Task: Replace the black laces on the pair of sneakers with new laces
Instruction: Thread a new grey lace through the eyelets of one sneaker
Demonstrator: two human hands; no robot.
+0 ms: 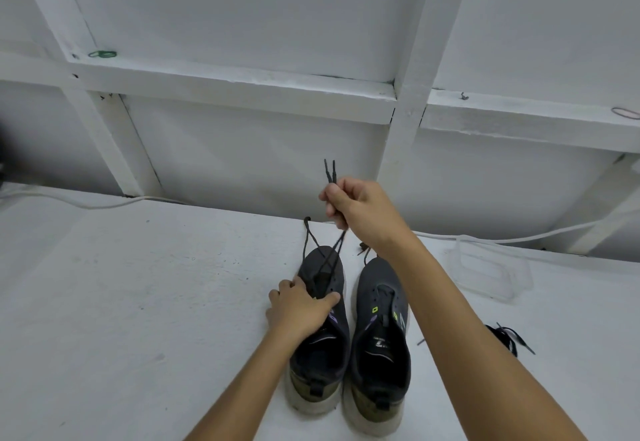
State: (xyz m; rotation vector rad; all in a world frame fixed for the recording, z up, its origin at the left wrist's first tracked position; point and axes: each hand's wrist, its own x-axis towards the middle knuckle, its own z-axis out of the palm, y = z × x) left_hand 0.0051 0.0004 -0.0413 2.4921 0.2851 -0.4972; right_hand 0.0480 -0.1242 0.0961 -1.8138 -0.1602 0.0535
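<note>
A: Currently, where is the pair located?

B: Both sneakers stand side by side on the white counter [138,302], toes pointing away from the person. The left sneaker [320,336] and the right sneaker [381,347] nearly touch along their inner sides.

A: State of the left hand?

B: The left hand [299,309] rests on top of the left sneaker, over the lacing area. The fingers curl down the shoe's outer side, and the thumb lies across the tongue. It grips the shoe and pins it to the counter.

A: And the right hand?

B: The right hand [360,208] is raised above and beyond the toes, fingers closed in a fist around the black lace [332,253]. Both lace tips project upward out of the fist. Below the fist, two strands run taut down to the front eyelets of the left sneaker. One further loop of lace lies on the counter just beyond that toe.

A: Condition of the right sneaker?

B: Its lace appears partly threaded; a loose end trails on the counter ahead of its toe.

A: Other items?

B: A bundle of dark laces [505,336] lies on the counter to the right, near the right forearm. A clear plastic container [491,270] sits further back. A white cable [104,203] runs along the counter's rear edge.
</note>
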